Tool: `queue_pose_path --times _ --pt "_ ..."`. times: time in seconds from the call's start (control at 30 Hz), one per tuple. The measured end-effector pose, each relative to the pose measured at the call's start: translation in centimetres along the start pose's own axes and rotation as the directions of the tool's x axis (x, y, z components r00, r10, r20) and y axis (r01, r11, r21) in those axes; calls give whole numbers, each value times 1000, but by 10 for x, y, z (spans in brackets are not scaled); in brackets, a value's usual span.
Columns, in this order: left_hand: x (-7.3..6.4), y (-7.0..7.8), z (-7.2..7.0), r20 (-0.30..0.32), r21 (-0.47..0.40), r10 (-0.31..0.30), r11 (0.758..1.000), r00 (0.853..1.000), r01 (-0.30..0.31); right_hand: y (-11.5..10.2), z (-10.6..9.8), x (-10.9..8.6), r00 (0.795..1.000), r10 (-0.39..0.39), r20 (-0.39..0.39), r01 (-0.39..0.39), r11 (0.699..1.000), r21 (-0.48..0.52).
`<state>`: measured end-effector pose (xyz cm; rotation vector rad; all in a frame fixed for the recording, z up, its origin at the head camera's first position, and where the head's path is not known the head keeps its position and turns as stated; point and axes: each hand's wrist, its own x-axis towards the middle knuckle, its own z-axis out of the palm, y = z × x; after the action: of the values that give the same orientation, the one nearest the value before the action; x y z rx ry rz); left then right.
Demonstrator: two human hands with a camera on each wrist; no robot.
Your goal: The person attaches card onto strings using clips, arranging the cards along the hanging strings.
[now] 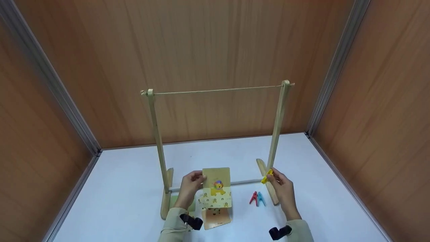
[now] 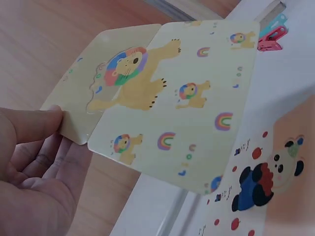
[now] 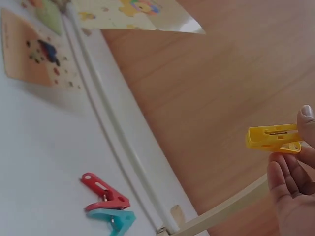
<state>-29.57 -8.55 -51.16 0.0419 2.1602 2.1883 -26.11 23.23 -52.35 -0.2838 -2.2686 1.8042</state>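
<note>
My left hand [image 1: 192, 185] pinches the left edge of a folded card [image 1: 216, 188] with a lion in a rainbow mane on it, holding it upright above the table. In the left wrist view the thumb lies on the front of the lion card [image 2: 162, 98], with fingers behind. My right hand [image 1: 284, 188] pinches a yellow clothespin [image 3: 273, 137] between thumb and fingers, near the foot of the right post. Below the lion card lies a peach card with a panda [image 1: 215, 219]. A red clothespin [image 1: 254, 199] and a blue clothespin [image 1: 261, 199] lie side by side between the hands.
A wooden frame stands behind, its left post [image 1: 157, 137] and right post [image 1: 278, 127] joined by a string [image 1: 215, 90] on top and a bar [image 1: 247, 182] below. A green card [image 1: 191, 205] lies beside my left wrist. Wooden panels [image 1: 215, 43] surround the white table.
</note>
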Motion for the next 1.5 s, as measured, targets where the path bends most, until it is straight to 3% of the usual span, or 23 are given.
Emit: queue_pose_path --times 0.2,0.33,0.5,0.67,0.97,1.33,1.5 --pt "-6 26 17 6 -10 42 999 999 -42 -15 -3 7 999 -49 -6 49 998 28" --pt "0 26 23 0 -23 52 998 999 -52 -28 -4 10 999 -33 -14 33 999 22" --pt "16 24 30 -7 -55 112 992 994 -112 -45 -5 15 999 -42 -14 42 999 21" --pt "24 34 37 -29 -67 131 989 991 -133 -60 -4 19 997 -77 17 76 995 60" --pt "34 62 50 -38 -50 149 987 988 -150 -91 -4 27 990 -112 86 103 989 103" --pt "49 98 62 -57 -46 176 983 983 -179 -136 -6 40 983 -166 80 158 982 103" --pt "56 113 67 -58 -56 188 980 980 -191 -150 -8 45 972 -226 62 214 964 159"
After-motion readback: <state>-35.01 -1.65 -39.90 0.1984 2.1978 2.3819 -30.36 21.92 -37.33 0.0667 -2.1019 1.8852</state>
